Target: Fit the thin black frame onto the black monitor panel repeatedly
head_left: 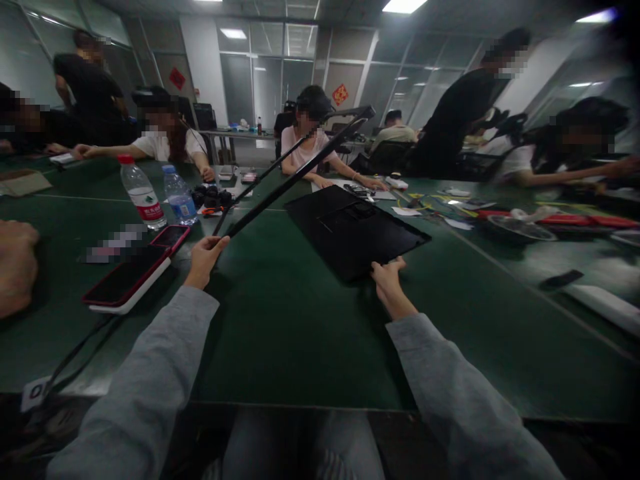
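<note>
A thin black frame point(280, 190) rises tilted above the green table, its lower end pinched between the thumb and fingers of my left hand point(206, 259). Its far end reaches up toward the upper middle of the view. To the right of it, a flat black panel point(345, 243) lies low over the table, with a small raised part on its surface. My right hand point(390, 283) grips the panel's near right edge, thumb at the edge and the other fingers partly hidden.
Left on the green table point(300, 347) are a red-capped bottle point(143, 193), a blue-capped bottle point(179, 197) and a pink-edged phone point(130, 272). Another person's hand point(17, 267) rests far left. Cables, red items and a white box point(607, 307) lie right. People sit across the table.
</note>
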`<move>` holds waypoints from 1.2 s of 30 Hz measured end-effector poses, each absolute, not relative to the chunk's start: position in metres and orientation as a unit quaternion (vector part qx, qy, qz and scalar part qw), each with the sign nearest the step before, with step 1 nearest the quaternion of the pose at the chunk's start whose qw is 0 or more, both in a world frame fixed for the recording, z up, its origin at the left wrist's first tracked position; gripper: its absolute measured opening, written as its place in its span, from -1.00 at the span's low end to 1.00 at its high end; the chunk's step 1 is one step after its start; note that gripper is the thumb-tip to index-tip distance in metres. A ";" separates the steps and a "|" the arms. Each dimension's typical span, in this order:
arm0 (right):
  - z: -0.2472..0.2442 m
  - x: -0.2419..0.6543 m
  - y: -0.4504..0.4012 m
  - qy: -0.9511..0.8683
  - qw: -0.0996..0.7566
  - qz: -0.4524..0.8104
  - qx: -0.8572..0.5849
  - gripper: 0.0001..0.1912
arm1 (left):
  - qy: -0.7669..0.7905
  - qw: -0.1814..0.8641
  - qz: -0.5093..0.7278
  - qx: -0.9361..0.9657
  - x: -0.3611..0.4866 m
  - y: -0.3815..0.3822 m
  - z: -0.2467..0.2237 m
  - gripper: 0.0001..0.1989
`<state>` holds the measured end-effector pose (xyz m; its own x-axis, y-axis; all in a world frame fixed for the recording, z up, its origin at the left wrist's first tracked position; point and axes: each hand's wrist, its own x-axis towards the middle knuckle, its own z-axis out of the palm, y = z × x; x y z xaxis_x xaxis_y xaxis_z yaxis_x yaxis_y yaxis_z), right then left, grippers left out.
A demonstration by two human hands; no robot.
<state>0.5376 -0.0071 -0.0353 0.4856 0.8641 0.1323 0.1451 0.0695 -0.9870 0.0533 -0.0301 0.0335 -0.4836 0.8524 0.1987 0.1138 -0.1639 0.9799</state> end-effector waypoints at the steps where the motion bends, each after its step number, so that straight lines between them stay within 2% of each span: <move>1: -0.031 0.539 -0.008 -0.391 0.598 0.310 -0.627 0.04 | 0.579 0.288 0.637 0.418 0.053 -0.030 0.033 -0.35; 6: -0.003 0.565 -0.022 -0.421 0.513 0.432 -0.610 0.01 | 0.595 0.263 0.619 0.440 0.049 -0.028 0.031 -0.44; 9: 0.004 0.583 -0.024 -0.466 0.464 0.454 -0.601 -0.07 | 0.600 0.233 0.598 0.477 0.046 -0.028 0.029 -0.47; 12: 0.004 0.592 -0.011 -0.503 0.475 0.351 -0.631 -0.28 | 0.605 0.207 0.567 0.519 0.044 -0.027 0.026 -0.48; 14: 0.003 0.598 -0.002 -0.498 0.529 0.237 -0.645 -0.46 | 0.603 0.189 0.542 0.554 0.045 -0.028 0.024 -0.51; 16: 0.007 0.606 0.001 -0.464 0.591 0.190 -0.633 -0.54 | 0.602 0.163 0.516 0.587 0.048 -0.031 0.023 -0.54; 18: 0.016 0.615 -0.003 -0.439 0.627 0.252 -0.592 -0.47 | 0.600 0.135 0.487 0.621 0.053 -0.033 0.023 -0.58; 20: 0.026 0.622 -0.012 -0.449 0.615 0.358 -0.540 -0.37 | 0.597 0.111 0.455 0.651 0.058 -0.036 0.025 -0.61; 23: 0.035 0.622 -0.021 -0.504 0.566 0.422 -0.499 -0.46 | 0.590 0.092 0.421 0.683 0.065 -0.038 0.027 -0.61; 25: 0.033 0.619 -0.020 -0.535 0.554 0.385 -0.509 -0.48 | 0.588 0.086 0.409 0.692 0.069 -0.040 0.027 -0.60; 27: 0.028 0.615 -0.013 -0.550 0.557 0.319 -0.534 -0.38 | 0.589 0.085 0.395 0.700 0.074 -0.042 0.026 -0.59; 30: 0.017 0.613 -0.006 -0.573 0.540 0.179 -0.590 -0.36 | 0.584 0.087 0.354 0.726 0.079 -0.045 0.025 -0.60; 33: 0.010 0.612 -0.008 -0.601 0.459 0.022 -0.654 -0.38 | 0.577 0.073 0.296 0.758 0.082 -0.048 0.026 -0.64; 36: 0.007 0.608 -0.013 -0.605 0.383 -0.062 -0.695 -0.36 | 0.570 0.068 0.251 0.779 0.083 -0.050 0.028 -0.69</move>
